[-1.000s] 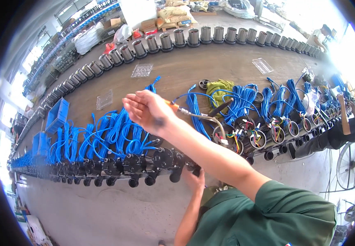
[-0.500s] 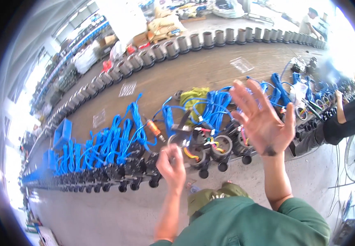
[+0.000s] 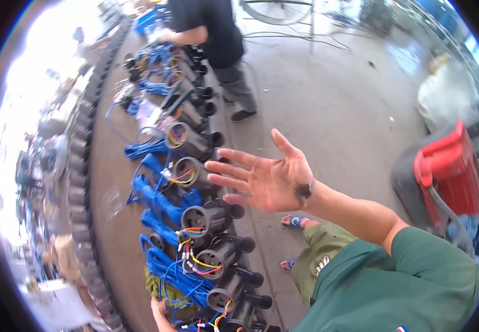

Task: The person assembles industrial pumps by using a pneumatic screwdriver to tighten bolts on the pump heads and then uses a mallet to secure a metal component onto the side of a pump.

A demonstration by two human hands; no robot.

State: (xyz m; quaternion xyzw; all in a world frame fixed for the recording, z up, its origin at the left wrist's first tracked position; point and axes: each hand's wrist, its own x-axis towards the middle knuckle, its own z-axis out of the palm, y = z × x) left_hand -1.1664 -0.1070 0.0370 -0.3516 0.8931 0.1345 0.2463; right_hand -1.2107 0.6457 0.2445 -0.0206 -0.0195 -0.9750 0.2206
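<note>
My right hand (image 3: 267,177) is held up, palm showing and fingers spread, with nothing in it. A dark patch marks the heel of the palm. It hovers over the bench edge beside dark grey cylindrical housings (image 3: 201,218), whose open ends show red, yellow and white wires (image 3: 196,260). My left hand (image 3: 160,307) shows low in the picture, next to a yellow-green cloth (image 3: 153,285). Its fingers are small and partly hidden, so whether it grips the cloth is unclear. Bundled blue cables (image 3: 159,196) lie between the cloth and the housings.
A row of metal cylinders (image 3: 79,166) lines the bench's (image 3: 104,221) far side. Another person in dark clothes (image 3: 217,39) works farther along. A fan (image 3: 278,8) stands beyond, with cables on the floor. Red-and-black equipment (image 3: 450,166) stands at the right.
The view has swung to the right along the bench. My right hand stays open, now pointing left. My left hand has gone from above the housings to beside the cloth.
</note>
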